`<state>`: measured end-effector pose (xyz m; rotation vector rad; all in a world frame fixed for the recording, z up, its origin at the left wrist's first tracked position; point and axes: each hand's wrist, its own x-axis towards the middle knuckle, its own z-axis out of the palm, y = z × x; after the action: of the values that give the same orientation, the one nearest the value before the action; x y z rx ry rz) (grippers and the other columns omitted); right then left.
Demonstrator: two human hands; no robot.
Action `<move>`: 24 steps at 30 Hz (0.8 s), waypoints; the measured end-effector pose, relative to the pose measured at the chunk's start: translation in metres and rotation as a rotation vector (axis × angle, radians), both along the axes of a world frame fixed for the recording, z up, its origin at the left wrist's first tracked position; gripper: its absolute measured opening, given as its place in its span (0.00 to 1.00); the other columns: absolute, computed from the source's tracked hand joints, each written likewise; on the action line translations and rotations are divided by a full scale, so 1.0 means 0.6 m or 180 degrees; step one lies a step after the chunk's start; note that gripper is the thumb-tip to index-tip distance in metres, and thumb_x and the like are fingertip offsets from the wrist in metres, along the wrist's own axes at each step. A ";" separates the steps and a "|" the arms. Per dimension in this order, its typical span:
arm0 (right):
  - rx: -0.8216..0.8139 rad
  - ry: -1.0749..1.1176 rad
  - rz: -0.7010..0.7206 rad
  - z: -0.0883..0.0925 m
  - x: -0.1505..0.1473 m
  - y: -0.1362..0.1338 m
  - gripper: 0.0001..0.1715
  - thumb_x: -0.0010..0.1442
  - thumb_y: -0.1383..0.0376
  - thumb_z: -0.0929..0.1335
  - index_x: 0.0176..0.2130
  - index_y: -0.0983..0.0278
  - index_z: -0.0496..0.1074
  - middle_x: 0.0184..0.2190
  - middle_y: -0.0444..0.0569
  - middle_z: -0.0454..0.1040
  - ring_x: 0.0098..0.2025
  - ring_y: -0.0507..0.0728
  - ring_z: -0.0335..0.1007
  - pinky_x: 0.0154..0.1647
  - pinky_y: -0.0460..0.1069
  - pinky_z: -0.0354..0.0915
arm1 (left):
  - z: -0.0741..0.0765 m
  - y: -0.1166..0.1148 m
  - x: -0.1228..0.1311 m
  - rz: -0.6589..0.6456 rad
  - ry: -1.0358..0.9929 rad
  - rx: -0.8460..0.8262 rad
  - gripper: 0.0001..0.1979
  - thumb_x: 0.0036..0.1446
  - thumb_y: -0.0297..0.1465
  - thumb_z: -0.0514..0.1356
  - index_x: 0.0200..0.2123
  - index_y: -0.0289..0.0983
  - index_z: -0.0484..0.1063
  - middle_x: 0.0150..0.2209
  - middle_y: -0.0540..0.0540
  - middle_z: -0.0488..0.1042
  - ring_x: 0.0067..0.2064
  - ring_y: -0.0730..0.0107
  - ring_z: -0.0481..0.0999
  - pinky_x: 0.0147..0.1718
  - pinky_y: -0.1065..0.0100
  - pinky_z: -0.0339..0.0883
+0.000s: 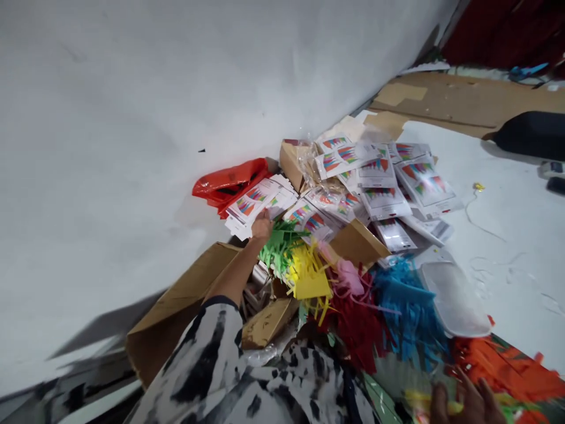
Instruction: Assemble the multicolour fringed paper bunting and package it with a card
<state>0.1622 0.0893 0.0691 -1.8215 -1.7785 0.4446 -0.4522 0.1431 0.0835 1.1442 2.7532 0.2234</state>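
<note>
My left hand (262, 227) reaches out to the printed cards (251, 203) by the wall, its fingers closed at the near edge of one card. Beside it lie fringed paper strips in green (282, 244), yellow (312, 284), pink (351, 277), dark red (357, 324) and blue (406, 306). At the lower right, my right hand (470, 403) grips a clear plastic bag (397, 377) with yellow and green showing in it; the hand is partly cut off by the frame. Orange fringed paper (507, 365) lies just beyond that hand.
A red plastic bag (233, 181) rests against the wall. Packets with printed inserts (379, 182) are heaped at the centre right. An open cardboard box (176, 312) stands under my left arm. A translucent plastic tub or lid (457, 297) lies near the blue paper.
</note>
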 end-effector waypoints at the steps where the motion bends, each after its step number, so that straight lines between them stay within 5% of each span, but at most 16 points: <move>1: 0.0165 -0.0042 0.0083 0.005 -0.031 0.003 0.44 0.59 0.53 0.67 0.71 0.33 0.56 0.70 0.51 0.61 0.74 0.75 0.52 0.74 0.75 0.54 | -0.011 0.005 -0.017 -0.0002 0.0008 -0.0069 0.21 0.68 0.35 0.62 0.61 0.33 0.71 0.62 0.34 0.72 0.62 0.51 0.73 0.61 0.51 0.69; 6: 0.0311 -0.0325 0.0440 0.007 -0.116 0.019 0.35 0.62 0.54 0.65 0.67 0.41 0.66 0.67 0.58 0.66 0.70 0.79 0.61 0.67 0.78 0.61 | -0.040 -0.003 -0.079 -0.0080 -0.0093 -0.0455 0.20 0.68 0.39 0.63 0.59 0.36 0.72 0.58 0.39 0.74 0.55 0.57 0.77 0.53 0.50 0.76; 10: 0.0160 -0.0398 0.0595 -0.004 -0.141 0.025 0.24 0.63 0.52 0.64 0.53 0.55 0.76 0.64 0.64 0.68 0.69 0.77 0.63 0.66 0.74 0.64 | -0.030 -0.019 -0.125 -0.0158 -0.0190 -0.0537 0.13 0.67 0.35 0.64 0.51 0.36 0.80 0.52 0.40 0.81 0.55 0.53 0.80 0.56 0.56 0.72; 13: -0.0052 -0.0347 0.0665 -0.012 -0.159 0.023 0.27 0.63 0.49 0.63 0.50 0.62 0.77 0.63 0.66 0.68 0.69 0.78 0.62 0.63 0.74 0.66 | -0.021 -0.025 -0.154 -0.0237 -0.0290 -0.0474 0.12 0.62 0.34 0.67 0.48 0.41 0.84 0.48 0.44 0.85 0.53 0.54 0.82 0.53 0.62 0.73; 24: -0.0291 -0.0230 0.0620 -0.014 -0.186 -0.005 0.24 0.62 0.49 0.63 0.47 0.58 0.79 0.65 0.64 0.66 0.62 0.78 0.70 0.56 0.72 0.71 | -0.036 -0.045 -0.152 -0.0373 -0.0259 -0.0225 0.22 0.57 0.34 0.69 0.56 0.43 0.80 0.56 0.43 0.82 0.58 0.55 0.79 0.57 0.65 0.69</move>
<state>0.0504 0.0862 0.0605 -1.7518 -2.0257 0.5497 -0.5432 0.1158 0.0621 1.2442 2.5921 0.1540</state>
